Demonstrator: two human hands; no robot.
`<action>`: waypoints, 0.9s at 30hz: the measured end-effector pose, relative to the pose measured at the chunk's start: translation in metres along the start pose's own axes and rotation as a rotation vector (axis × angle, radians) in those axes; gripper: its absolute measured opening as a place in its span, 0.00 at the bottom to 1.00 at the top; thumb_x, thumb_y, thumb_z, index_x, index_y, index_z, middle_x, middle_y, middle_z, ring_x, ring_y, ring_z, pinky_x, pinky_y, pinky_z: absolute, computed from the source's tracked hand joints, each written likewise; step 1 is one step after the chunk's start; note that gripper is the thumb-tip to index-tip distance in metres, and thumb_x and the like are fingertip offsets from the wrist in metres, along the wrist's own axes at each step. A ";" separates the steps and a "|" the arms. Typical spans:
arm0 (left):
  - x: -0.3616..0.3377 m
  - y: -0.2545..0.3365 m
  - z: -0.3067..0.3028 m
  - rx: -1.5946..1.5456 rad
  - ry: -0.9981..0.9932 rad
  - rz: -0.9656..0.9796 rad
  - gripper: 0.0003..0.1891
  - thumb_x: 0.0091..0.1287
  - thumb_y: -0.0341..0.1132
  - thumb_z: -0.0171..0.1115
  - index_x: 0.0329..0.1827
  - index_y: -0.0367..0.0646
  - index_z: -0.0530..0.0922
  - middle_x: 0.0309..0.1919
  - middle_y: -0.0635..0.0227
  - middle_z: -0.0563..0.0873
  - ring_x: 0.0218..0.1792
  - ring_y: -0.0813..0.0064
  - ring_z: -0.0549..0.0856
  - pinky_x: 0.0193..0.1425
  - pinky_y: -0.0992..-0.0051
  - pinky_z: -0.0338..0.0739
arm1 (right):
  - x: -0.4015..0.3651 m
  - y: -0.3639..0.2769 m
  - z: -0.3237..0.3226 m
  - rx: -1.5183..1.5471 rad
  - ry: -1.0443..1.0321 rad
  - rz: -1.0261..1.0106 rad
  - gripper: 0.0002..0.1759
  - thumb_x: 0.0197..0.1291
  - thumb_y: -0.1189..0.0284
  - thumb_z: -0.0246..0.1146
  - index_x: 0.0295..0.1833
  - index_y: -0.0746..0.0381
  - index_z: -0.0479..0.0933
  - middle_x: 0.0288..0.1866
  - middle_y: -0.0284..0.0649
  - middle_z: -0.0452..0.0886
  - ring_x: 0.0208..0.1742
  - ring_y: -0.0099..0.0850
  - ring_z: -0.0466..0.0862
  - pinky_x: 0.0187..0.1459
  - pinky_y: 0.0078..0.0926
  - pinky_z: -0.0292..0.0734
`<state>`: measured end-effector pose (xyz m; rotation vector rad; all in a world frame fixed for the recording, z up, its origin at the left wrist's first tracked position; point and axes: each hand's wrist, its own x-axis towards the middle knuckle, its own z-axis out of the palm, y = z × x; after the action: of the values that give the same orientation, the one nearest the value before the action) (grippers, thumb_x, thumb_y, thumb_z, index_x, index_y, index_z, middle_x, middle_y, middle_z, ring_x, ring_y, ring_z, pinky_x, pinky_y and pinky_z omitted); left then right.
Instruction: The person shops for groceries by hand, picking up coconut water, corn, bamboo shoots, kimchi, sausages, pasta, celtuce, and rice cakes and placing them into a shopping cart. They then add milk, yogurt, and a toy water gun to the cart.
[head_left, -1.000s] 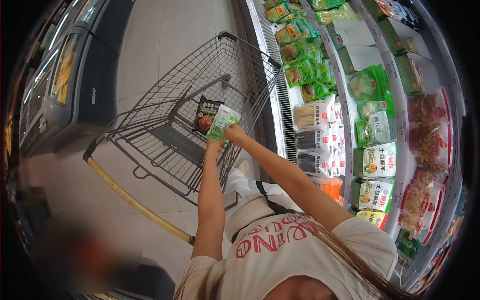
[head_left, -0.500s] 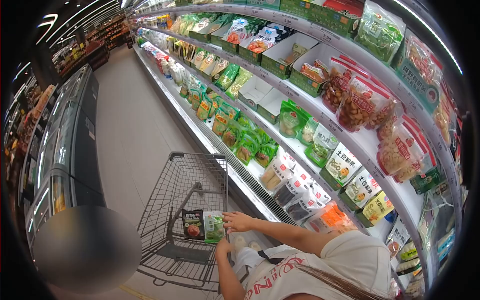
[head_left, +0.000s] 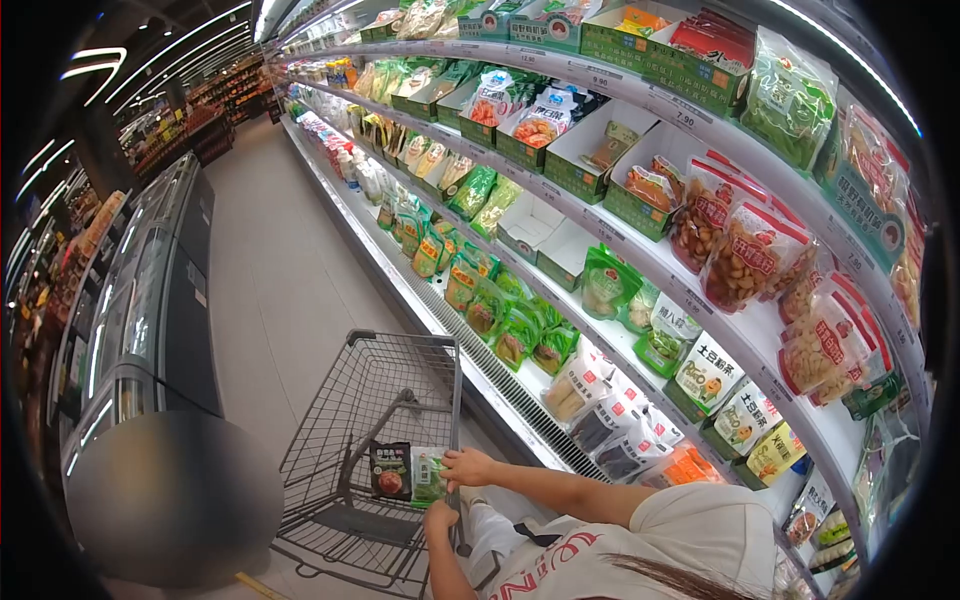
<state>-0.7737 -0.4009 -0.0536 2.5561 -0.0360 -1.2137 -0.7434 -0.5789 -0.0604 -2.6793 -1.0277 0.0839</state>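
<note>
A dark wire shopping cart (head_left: 370, 345) stands in front of me. Inside it a black food package with a round red picture (head_left: 390, 470) lies beside a green-and-white vegetable package (head_left: 428, 478). My right hand (head_left: 470, 467) reaches over the cart's near side, fingers curled at the green package's upper right edge. Lower down, my left hand (head_left: 440, 518) is closed just below that package's lower right corner, at the cart's side. Whatever its fingers grip is hidden.
A long refrigerated shelf (head_left: 650, 235) full of bagged foods curves along the right. Freezer cases (head_left: 150, 290) line the left. Pale aisle floor (head_left: 255, 220) runs between them. A blurred round patch hides the lower left.
The view has shifted slightly, so shelf and cart appear lower. My right hand's fingers, more stretched before, are now curled. The green package sits closer against the black one.
</note>
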 end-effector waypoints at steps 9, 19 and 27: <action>0.104 -0.026 -0.078 -0.124 0.115 -0.015 0.21 0.52 0.33 0.61 0.50 0.38 0.81 0.45 0.44 0.85 0.49 0.49 0.84 0.53 0.60 0.77 | 0.107 0.063 -0.016 -0.032 -0.013 0.041 0.24 0.58 0.43 0.54 0.46 0.51 0.74 0.45 0.35 0.73 0.55 0.32 0.72 0.42 0.37 0.72; 0.160 0.002 -0.218 0.026 0.271 -0.096 0.14 0.58 0.32 0.60 0.47 0.45 0.83 0.45 0.57 0.87 0.49 0.56 0.85 0.52 0.59 0.79 | 0.235 0.142 -0.028 0.000 -0.026 0.153 0.26 0.59 0.43 0.54 0.50 0.50 0.76 0.52 0.36 0.74 0.61 0.32 0.71 0.48 0.42 0.71; 0.243 0.006 -0.289 0.160 0.649 -0.055 0.06 0.60 0.33 0.60 0.36 0.43 0.84 0.35 0.58 0.87 0.38 0.57 0.88 0.43 0.60 0.78 | 0.334 0.209 -0.040 -0.015 -0.019 0.179 0.25 0.59 0.43 0.54 0.50 0.51 0.76 0.59 0.37 0.73 0.62 0.32 0.70 0.49 0.44 0.70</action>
<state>-0.3974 -0.3668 -0.0638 2.9810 0.0856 -0.3589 -0.3525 -0.5155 -0.0643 -2.7840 -0.7943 0.1372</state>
